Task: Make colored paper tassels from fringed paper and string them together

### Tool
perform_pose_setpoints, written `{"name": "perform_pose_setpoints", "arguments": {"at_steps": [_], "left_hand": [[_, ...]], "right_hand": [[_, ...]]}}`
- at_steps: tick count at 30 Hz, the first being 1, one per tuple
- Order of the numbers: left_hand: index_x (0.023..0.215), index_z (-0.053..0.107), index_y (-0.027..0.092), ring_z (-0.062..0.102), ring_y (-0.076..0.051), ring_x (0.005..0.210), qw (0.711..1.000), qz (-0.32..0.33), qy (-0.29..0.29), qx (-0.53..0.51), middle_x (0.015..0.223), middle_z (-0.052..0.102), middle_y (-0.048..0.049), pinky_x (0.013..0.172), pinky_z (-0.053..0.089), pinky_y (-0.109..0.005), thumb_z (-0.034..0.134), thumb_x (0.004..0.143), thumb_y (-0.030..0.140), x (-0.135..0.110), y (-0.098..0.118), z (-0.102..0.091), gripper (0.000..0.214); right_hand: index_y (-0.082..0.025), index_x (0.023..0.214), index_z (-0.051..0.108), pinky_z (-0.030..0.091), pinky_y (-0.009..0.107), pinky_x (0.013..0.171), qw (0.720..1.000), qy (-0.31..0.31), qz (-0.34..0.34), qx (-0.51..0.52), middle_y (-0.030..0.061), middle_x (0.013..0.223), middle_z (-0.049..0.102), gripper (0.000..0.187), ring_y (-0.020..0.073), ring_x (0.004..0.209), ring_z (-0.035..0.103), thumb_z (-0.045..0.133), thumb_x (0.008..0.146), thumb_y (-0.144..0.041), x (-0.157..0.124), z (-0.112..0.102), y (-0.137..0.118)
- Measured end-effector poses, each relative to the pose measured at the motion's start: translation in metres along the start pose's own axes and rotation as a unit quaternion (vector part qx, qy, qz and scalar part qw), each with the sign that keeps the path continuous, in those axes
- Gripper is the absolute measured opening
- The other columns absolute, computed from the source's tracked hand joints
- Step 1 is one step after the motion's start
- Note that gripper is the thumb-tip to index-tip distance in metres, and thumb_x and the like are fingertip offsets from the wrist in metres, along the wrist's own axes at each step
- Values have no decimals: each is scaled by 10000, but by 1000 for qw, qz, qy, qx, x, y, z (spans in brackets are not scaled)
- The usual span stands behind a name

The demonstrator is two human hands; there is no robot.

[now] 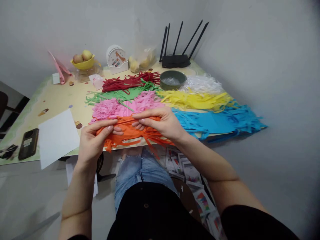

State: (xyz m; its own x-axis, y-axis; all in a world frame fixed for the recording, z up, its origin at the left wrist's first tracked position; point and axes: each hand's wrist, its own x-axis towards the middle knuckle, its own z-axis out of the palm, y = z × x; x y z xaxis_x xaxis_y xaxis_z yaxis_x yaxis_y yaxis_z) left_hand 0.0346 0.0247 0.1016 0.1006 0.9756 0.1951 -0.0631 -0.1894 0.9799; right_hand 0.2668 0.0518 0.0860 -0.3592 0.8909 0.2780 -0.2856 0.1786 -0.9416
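My left hand (97, 138) pinches one side of an orange fringed paper piece (128, 128) between thumb and fingers. Opposite it, my right hand (160, 123) pinches the other side, so the orange paper stretches between both hands at the table's front edge. Its cut strips hang below. Just behind lie pink fringed paper (130, 106), then green fringed paper (130, 94) and dark red fringed paper (130, 81). Blue fringed paper (212, 121) spreads to the right of my right hand, with yellow fringed paper (197, 100) and white fringed strips (202, 84) beyond.
A dark green bowl (173, 80) stands before a black router (175, 61). At the back are a yellow fruit bowl (83, 64) and a white giraffe-print holder (117, 60). White paper (58, 138) and a phone (28, 144) lie left. Packaged items (191, 171) fill a box below.
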Motion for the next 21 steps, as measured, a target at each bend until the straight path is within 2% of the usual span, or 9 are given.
{"name": "perform_pose_setpoints", "arguments": {"at_steps": [4, 6, 8, 11, 13, 15, 18, 20, 21], "left_hand": [[789, 812, 189, 760, -182, 654, 998, -13, -10, -58, 721, 775, -53, 669, 638, -266, 857, 731, 251, 2, -3, 1, 97], [749, 800, 187, 747, -178, 626, 998, -18, -11, -61, 699, 766, -47, 651, 638, -273, 857, 723, 261, 3, -5, -2, 98], [747, 787, 178, 740, -187, 624, 999, -24, -32, -31, 691, 758, -53, 672, 642, -304, 835, 749, 296, 2, -5, -7, 127], [756, 767, 173, 766, -237, 796, 986, 10, -106, 125, 810, 783, -97, 819, 633, -366, 764, 822, 338, 4, 1, -14, 178], [837, 773, 185, 746, -275, 1022, 957, 72, -131, 249, 990, 795, -117, 976, 577, -410, 722, 860, 337, 7, 8, -14, 162], [965, 779, 207, 723, -267, 1095, 926, 115, -161, 321, 1076, 790, -101, 1024, 540, -408, 695, 889, 346, 12, 13, -10, 179], [981, 784, 222, 748, -210, 863, 901, 105, -246, 342, 948, 804, -67, 823, 577, -316, 658, 918, 367, 19, 14, -3, 202], [899, 778, 215, 721, -181, 733, 895, 97, -260, 348, 838, 792, -55, 702, 555, -279, 635, 932, 359, 22, 10, 0, 206], [876, 771, 212, 709, -176, 709, 892, 106, -255, 358, 804, 783, -53, 692, 549, -279, 628, 936, 357, 24, 7, 0, 212]], "right_hand": [[-169, 899, 812, 642, 236, 725, 998, -50, 12, 40, 53, 868, 815, 144, 152, 791, 784, 794, 816, -285, 4, -7, 3], [-167, 881, 812, 632, 224, 739, 998, -69, 2, 8, 55, 890, 817, 109, 150, 813, 784, 784, 815, -249, 4, -11, 2], [-171, 888, 816, 613, 208, 758, 994, -80, -33, -73, 50, 899, 817, 96, 138, 817, 777, 746, 830, -203, 3, -14, -2], [-175, 934, 817, 581, 192, 739, 957, -117, -108, -241, 45, 894, 815, 154, 123, 789, 763, 682, 861, -164, -1, -18, -11], [-183, 969, 809, 569, 192, 738, 919, -168, -154, -322, 40, 907, 816, 186, 122, 796, 762, 650, 880, -151, -1, -20, -16], [-188, 994, 798, 567, 201, 761, 886, -214, -190, -364, 36, 938, 817, 205, 128, 830, 767, 620, 900, -150, -1, -20, -20], [-204, 1027, 783, 563, 215, 792, 859, -238, -205, -403, 27, 981, 816, 227, 131, 870, 766, 585, 924, -161, -1, -21, -22], [-220, 1042, 778, 560, 223, 817, 854, -236, -196, -419, 24, 1003, 813, 241, 131, 896, 761, 570, 935, -164, -3, -23, -22], [-227, 1039, 778, 558, 227, 832, 855, -234, -190, -421, 24, 1007, 812, 246, 131, 910, 759, 564, 938, -160, -4, -25, -22]]}}
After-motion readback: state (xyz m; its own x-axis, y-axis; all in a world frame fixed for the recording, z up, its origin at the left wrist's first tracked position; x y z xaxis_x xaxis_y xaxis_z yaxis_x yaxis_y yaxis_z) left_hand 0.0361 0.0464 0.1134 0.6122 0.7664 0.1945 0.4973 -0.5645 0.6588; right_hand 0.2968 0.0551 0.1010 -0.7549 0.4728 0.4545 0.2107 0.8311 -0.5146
